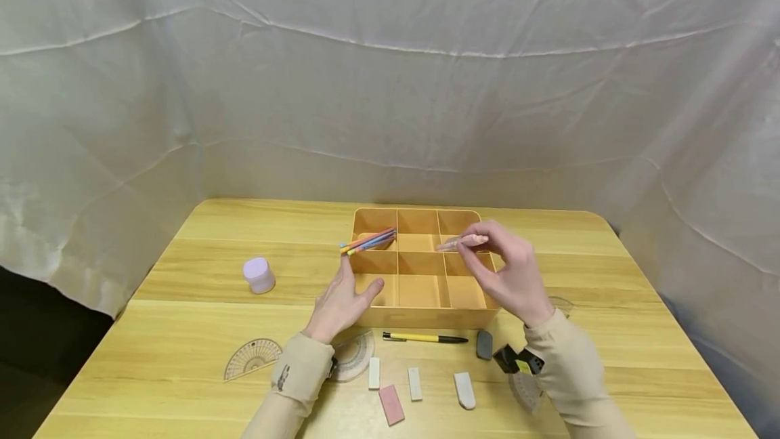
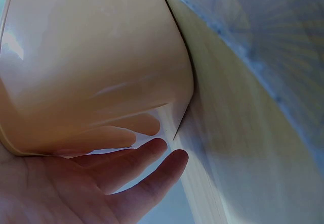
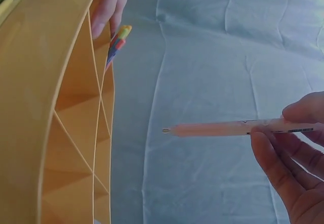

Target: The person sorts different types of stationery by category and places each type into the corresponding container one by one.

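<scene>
My right hand (image 1: 508, 269) pinches a pink pen (image 3: 212, 129) between thumb and fingers, above the right side of a tan compartment box (image 1: 426, 318). The pen lies nearly level, its tip toward the middle of the box. At the box's left side is my left hand (image 1: 341, 303), its thumb over the front left compartment. In the left wrist view its fingers (image 2: 142, 166) extend loosely along the outer wall. Several colored pens or pencils (image 1: 372, 240) lean in the back left compartment, their ends sticking out over the left rim.
A yellow and black pen (image 1: 425, 338) lies before the box, with a dark eraser (image 1: 484, 344), white erasers (image 1: 415, 383) and a pink eraser (image 1: 392, 404) nearby. Clear protractors (image 1: 252, 358) lie on both sides. A lilac jar (image 1: 258, 275) stands left. Pale cloth (image 1: 390, 100) hangs behind the table.
</scene>
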The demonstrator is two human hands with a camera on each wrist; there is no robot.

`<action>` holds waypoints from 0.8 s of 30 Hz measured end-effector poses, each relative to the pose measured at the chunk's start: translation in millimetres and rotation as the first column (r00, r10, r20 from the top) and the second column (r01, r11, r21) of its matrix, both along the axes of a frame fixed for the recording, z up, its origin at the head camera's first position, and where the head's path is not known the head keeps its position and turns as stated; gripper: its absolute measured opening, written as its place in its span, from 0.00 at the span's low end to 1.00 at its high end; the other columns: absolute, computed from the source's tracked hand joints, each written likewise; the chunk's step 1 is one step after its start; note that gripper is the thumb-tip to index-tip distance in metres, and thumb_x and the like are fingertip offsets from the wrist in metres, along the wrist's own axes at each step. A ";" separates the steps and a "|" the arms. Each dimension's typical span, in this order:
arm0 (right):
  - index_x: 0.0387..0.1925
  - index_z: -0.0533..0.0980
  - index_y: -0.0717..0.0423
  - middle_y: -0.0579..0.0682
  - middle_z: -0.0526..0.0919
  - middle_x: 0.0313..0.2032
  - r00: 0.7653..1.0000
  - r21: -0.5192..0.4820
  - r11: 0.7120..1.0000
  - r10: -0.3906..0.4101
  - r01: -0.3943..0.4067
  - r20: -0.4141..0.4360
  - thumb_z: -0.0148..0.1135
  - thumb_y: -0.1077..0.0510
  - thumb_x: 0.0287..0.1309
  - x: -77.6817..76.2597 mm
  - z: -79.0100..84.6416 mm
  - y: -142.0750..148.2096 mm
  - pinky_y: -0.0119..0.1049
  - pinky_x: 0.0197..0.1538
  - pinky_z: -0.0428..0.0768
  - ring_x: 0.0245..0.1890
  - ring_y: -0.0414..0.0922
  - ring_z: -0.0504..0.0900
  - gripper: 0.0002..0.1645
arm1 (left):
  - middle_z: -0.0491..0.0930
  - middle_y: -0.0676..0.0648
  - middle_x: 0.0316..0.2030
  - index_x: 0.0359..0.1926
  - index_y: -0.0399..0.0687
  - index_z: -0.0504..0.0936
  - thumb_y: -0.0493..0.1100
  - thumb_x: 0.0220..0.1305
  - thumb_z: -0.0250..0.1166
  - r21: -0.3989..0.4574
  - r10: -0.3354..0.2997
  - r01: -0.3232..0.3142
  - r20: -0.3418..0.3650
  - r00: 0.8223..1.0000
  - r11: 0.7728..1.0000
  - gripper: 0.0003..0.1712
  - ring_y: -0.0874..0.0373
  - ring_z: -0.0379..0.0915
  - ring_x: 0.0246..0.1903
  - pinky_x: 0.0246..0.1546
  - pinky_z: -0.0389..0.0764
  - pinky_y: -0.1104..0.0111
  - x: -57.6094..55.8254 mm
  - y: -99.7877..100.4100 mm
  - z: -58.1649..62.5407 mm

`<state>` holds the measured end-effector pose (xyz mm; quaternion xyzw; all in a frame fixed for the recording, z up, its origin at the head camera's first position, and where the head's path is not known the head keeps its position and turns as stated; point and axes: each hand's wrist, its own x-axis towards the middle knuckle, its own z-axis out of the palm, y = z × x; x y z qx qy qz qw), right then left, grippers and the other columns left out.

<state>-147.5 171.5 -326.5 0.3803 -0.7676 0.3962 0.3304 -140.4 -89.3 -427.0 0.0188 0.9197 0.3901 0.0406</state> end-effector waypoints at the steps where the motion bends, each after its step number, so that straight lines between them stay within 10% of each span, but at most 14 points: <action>1: 0.32 0.77 0.67 0.55 0.82 0.29 1.000 0.004 1.000 0.002 -0.002 0.016 0.67 0.80 0.38 -2.8 0.3 -0.5 0.24 0.35 0.82 0.29 0.44 0.81 0.16 | 0.44 0.34 0.72 0.74 0.36 0.31 0.67 0.64 0.52 0.000 0.000 0.000 0.001 1.000 1.000 0.59 0.38 0.49 0.67 0.57 0.56 0.31 -0.2 0.0 -0.3; 24: 0.26 0.76 0.60 0.52 0.82 0.27 0.952 0.348 0.937 -0.136 0.034 0.274 0.68 0.73 0.44 -59.2 -21.0 -5.1 0.39 0.31 0.85 0.26 0.43 0.81 0.09 | 0.46 0.34 0.72 0.74 0.35 0.33 0.72 0.61 0.50 -0.006 0.010 -0.010 -0.001 1.000 1.000 0.61 0.38 0.50 0.67 0.56 0.56 0.30 -3.6 0.8 -2.2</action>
